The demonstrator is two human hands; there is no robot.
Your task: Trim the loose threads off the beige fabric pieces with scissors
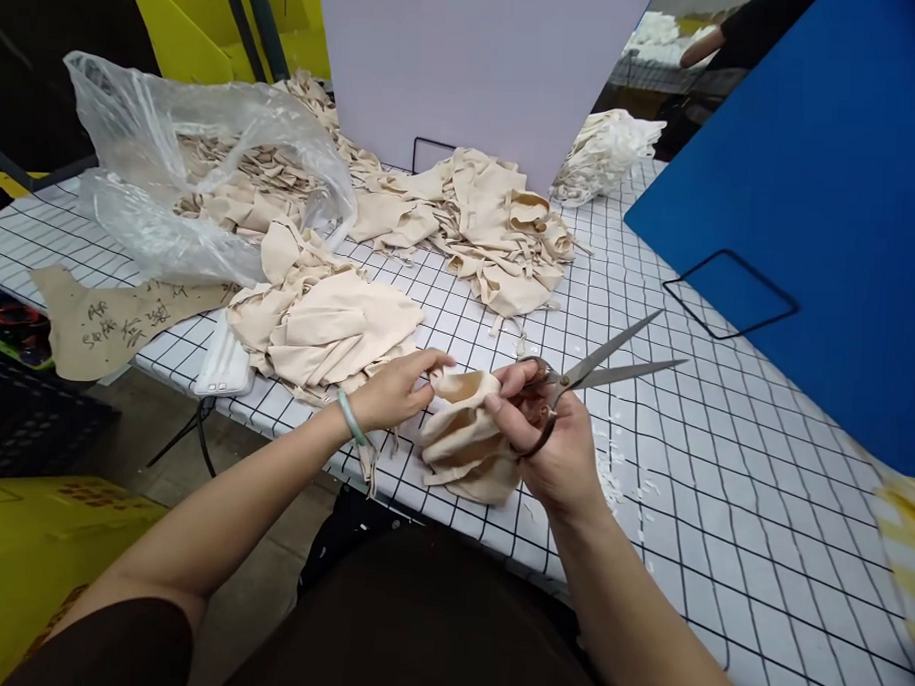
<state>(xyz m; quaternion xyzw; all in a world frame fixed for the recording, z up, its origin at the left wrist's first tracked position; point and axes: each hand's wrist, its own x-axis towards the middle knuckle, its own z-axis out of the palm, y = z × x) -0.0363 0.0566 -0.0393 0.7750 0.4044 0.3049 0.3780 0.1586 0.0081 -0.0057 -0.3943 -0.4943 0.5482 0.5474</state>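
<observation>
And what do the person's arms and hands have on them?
The left hand is ungloved, with a round, pale green bangle at the wrist and a short, dark brown sleeve higher up. The right hand is ungloved too.

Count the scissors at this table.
1 visible: the scissors, held open in the right hand above the table. Others may be hidden under the cloth pile.

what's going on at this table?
A person's right hand holds scissors, blades apart and pointing away from the cloth, while pinching a beige cloth piece. The left hand is at the piece's other side; its exact grip is unclear. A beige cloth pile lies to the left, with white scraps to the right.
</observation>
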